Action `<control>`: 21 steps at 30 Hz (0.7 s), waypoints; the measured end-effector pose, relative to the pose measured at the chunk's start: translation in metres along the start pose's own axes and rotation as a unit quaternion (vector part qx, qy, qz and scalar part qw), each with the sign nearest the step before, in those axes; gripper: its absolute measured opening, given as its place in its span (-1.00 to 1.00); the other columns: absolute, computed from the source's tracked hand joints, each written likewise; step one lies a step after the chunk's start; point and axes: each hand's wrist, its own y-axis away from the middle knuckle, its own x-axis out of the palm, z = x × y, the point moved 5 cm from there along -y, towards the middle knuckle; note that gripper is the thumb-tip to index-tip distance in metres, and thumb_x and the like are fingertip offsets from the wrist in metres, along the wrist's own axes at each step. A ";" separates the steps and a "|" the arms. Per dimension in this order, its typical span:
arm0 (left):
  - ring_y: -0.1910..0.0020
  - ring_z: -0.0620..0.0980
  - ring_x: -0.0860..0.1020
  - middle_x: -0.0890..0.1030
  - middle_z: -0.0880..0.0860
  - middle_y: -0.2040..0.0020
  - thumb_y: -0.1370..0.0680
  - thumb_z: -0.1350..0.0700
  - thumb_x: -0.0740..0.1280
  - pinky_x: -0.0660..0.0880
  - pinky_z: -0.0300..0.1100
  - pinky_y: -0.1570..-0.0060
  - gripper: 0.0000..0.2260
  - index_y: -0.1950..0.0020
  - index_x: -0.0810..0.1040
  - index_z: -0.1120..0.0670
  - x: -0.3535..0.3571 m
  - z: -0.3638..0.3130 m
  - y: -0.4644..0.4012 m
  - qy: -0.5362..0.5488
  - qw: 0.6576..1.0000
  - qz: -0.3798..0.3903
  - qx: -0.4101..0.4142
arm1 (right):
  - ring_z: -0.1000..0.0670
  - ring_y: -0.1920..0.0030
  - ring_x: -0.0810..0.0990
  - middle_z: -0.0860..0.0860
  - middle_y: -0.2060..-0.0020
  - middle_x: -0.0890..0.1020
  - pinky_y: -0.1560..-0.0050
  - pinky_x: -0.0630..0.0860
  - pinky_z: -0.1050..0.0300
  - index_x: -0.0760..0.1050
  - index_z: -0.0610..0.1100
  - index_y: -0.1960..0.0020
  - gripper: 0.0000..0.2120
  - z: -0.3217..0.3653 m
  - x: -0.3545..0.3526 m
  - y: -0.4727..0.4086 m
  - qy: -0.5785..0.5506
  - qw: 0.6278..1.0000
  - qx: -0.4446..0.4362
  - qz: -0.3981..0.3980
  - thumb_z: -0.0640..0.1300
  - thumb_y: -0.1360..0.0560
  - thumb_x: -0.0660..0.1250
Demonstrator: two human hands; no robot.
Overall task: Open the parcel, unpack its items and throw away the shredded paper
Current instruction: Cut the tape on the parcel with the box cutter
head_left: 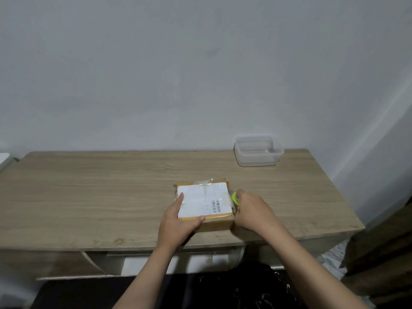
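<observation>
A small brown cardboard parcel [219, 224] with a white shipping label and clear tape lies flat on the wooden table [89, 197], near its front edge. My left hand [178, 221] holds the parcel's near left corner, thumb along the front edge and a finger on the label. My right hand [249, 210] is curled around a small yellow-green cutter [234, 196], held against the parcel's right side. The parcel is closed; its contents are hidden.
A clear plastic container [258, 150] stands at the table's back right by the wall. A dark bag [245, 291] with some light paper shreds sits on the floor under my arms. A dark wooden piece of furniture [383, 253] stands at the right.
</observation>
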 end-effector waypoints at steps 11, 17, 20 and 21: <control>-0.25 -0.16 0.48 0.53 -0.11 -0.28 -0.11 -0.28 0.50 0.44 -0.16 -0.22 -0.13 -0.40 0.35 -0.15 -0.003 -0.004 0.003 -0.029 0.999 -0.011 -0.024 | -0.25 -0.04 0.56 -0.22 -0.01 0.61 0.23 0.34 0.13 0.40 -0.20 -0.06 -0.76 -0.001 0.006 0.007 0.021 1.000 0.011 -0.005 -0.25 -0.39 0.21; -0.30 -0.06 0.44 0.51 -0.02 -0.30 -0.16 -0.25 0.54 0.41 -0.11 -0.25 -0.09 -0.45 0.30 -0.08 -0.003 -0.008 0.005 -0.067 0.998 -0.001 -0.001 | -0.25 -0.03 0.55 -0.23 0.00 0.61 0.20 0.41 0.07 0.39 -0.19 -0.08 -0.72 -0.006 0.010 0.008 0.002 1.000 0.023 -0.014 -0.27 -0.37 0.19; -0.32 -0.03 0.41 0.49 0.00 -0.30 -0.16 -0.25 0.54 0.37 -0.14 -0.23 -0.07 -0.46 0.28 -0.08 -0.002 -0.011 0.006 -0.098 0.995 -0.003 0.010 | -0.25 -0.01 0.56 -0.23 0.01 0.60 0.18 0.46 0.05 0.40 -0.19 -0.11 -0.69 -0.009 0.011 0.014 0.003 1.000 0.026 -0.017 -0.27 -0.37 0.18; -0.32 -0.03 0.41 0.50 0.00 -0.29 -0.16 -0.26 0.53 0.37 -0.14 -0.22 -0.07 -0.46 0.28 -0.09 -0.001 -0.011 0.006 -0.102 0.995 -0.003 0.012 | -0.25 -0.01 0.56 -0.23 0.02 0.60 0.19 0.45 0.06 0.40 -0.19 -0.11 -0.69 -0.009 0.010 0.016 0.008 1.000 0.024 -0.018 -0.28 -0.37 0.19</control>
